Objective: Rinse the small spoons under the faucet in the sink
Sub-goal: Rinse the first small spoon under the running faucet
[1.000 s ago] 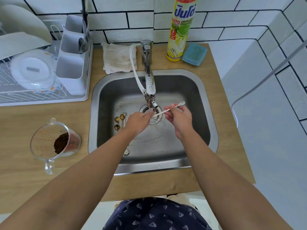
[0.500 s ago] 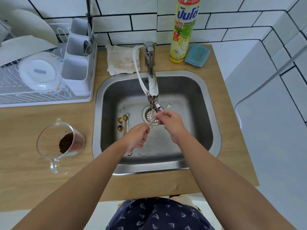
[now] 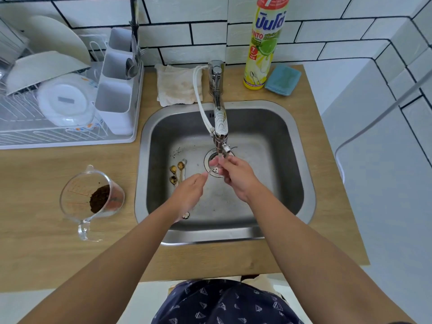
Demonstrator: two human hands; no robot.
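Leftmost, a white dish rack [image 3: 70, 136] sits on the wooden counter [image 3: 42, 253], holding plates, a clear lidded container [image 3: 66, 100] and a white cutlery caddy [image 3: 115, 90] with some cutlery standing in its middle compartment. Nearer the counter's front edge, a clear measuring jug [image 3: 91, 199] lies tilted, with dark brown grounds gathered in its lower side. Next comes the steel sink [image 3: 301, 174]: on its floor, toward the left wall, a few small gold spoons [image 3: 177, 173] lie side by side, bowls pointing to the back, with dark specks just behind them. The left hand [image 3: 187, 195] hovers over the sink floor, fingers closed in a pinch on the lower end of a thin silver spoon [image 3: 211, 170]. That spoon slants up to the right hand [image 3: 238, 178], whose fingertips [image 3: 214, 163] close on its upper end directly beneath the faucet [image 3: 219, 118] spout, above the drain strainer [image 3: 208, 160]; whether water runs is hard to tell. The two hands are close but apart, joined only by the spoon. A stained cloth [image 3: 176, 85] lies behind the sink's left corner; a yellow dish-soap bottle [image 3: 263, 50] and a blue sponge [image 3: 282, 79] stand behind its right. The sink floor to the right of the hands is bare, and the counter ends just beyond the sink's right rim.
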